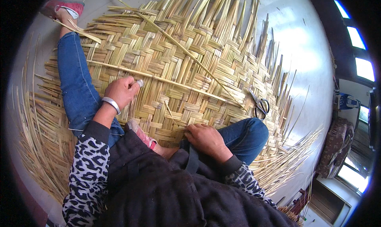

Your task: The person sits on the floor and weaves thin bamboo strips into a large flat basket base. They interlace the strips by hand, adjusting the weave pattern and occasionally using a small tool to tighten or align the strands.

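Note:
A large woven reed mat lies on a pale floor, and I sit on it. My left hand, with a silver bangle on its wrist, is closed in a fist on the mat and pinches a small metal tool at a long reed strip. My right hand rests knuckles up at the mat's near edge, fingers pressed onto the woven strips beside my bent knee. Whether it holds a strand is hidden.
Scissors lie on the mat to the right. Loose reed ends fan out along the mat's left, top and right borders. My left leg in blue jeans stretches to a pink shoe. A patterned seat stands far right.

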Available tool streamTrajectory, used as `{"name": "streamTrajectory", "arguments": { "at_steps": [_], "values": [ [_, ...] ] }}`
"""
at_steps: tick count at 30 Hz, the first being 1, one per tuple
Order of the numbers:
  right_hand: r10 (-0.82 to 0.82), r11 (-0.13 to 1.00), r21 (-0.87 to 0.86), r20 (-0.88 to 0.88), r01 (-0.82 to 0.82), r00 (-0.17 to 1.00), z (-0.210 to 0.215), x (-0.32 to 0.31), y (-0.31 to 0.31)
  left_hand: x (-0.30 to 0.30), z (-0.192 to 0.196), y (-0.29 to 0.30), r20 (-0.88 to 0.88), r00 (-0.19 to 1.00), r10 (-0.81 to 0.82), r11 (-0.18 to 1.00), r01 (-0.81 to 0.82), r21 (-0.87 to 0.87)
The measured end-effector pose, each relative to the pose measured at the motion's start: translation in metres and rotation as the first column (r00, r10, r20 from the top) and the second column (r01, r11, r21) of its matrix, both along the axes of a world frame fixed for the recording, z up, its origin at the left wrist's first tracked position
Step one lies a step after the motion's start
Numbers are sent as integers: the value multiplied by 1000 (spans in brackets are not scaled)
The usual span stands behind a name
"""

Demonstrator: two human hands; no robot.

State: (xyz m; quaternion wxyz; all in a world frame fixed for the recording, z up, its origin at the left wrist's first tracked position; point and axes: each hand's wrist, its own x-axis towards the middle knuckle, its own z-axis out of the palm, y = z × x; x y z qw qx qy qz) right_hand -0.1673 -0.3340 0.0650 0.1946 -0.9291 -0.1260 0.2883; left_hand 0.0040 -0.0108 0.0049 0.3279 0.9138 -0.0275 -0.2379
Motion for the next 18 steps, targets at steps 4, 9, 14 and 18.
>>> {"name": "streamTrajectory", "arguments": {
  "at_steps": [4,9,14,18],
  "values": [
    [9,1000,-21,-7,-9,1000,1,1,1,-1,2,-1,-8,1000,3,1000,-3,28],
    [11,1000,-17,20,-11,1000,5,2,4,0,0,0,73,996,-45,999,45,-3],
    [10,1000,-21,30,-9,1000,8,4,5,-1,-6,3,59,997,-50,998,52,-28],
    [3,1000,-10,18,-3,1000,7,4,4,-1,-5,3,-1,1000,-7,999,7,-48]
  ]
}}
